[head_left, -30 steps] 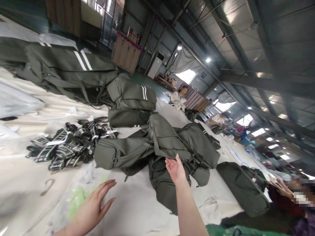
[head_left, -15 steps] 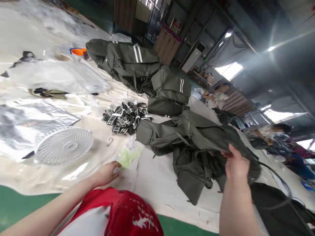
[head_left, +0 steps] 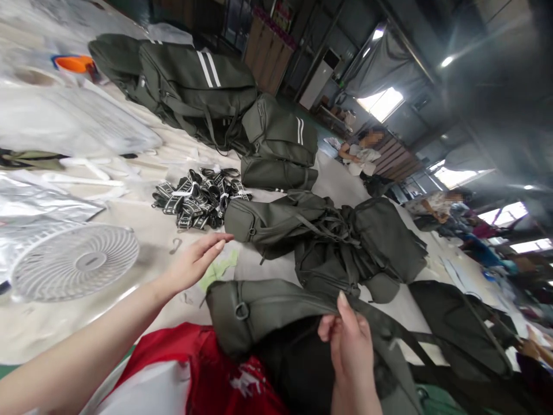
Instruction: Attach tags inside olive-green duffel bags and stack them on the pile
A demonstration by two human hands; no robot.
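Near left, there's a round white fan on the surface, silvery sheeting beside it! Orange item far left, and a person beyond, right of centre!

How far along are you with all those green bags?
Probably partway. The striped bags at the back look done, lying together. The right hand holds the front bag. The middle bags, in a heap, seem left, with printed straps bundled beside them.

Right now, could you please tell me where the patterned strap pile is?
The strap pile lies left of centre in the head view, beyond the left hand, beside dark bags.
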